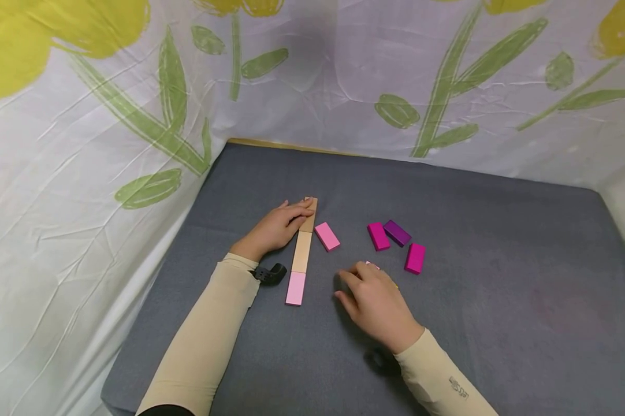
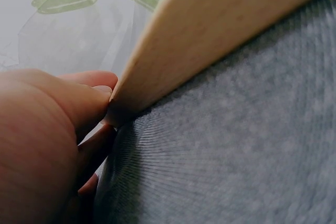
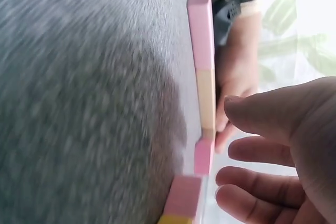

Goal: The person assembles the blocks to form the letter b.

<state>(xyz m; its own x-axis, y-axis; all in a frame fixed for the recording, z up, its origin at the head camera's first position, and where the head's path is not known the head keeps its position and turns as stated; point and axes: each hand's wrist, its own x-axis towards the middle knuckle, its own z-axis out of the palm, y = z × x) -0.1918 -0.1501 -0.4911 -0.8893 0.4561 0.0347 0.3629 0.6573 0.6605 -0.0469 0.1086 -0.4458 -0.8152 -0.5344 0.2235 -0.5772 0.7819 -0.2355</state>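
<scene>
L hand [image 1: 273,230], fingers outstretched, rests on far block [image 1: 307,224], prob. steadying the row [image 1: 301,252]; R hand [image 1: 380,303] empty, w/ fingers apart.

Dark lettering [image 1: 458,387] on right sleeve [image 1: 431,374], too small to read

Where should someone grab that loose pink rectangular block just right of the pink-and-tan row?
Probably across the long sides of the loose pink rectangular block, toward its near end, with the right hand coming from above and the right. It lies flat and slanted, far end close to the pink-and-tan row of blocks, right side unobstructed.
</scene>
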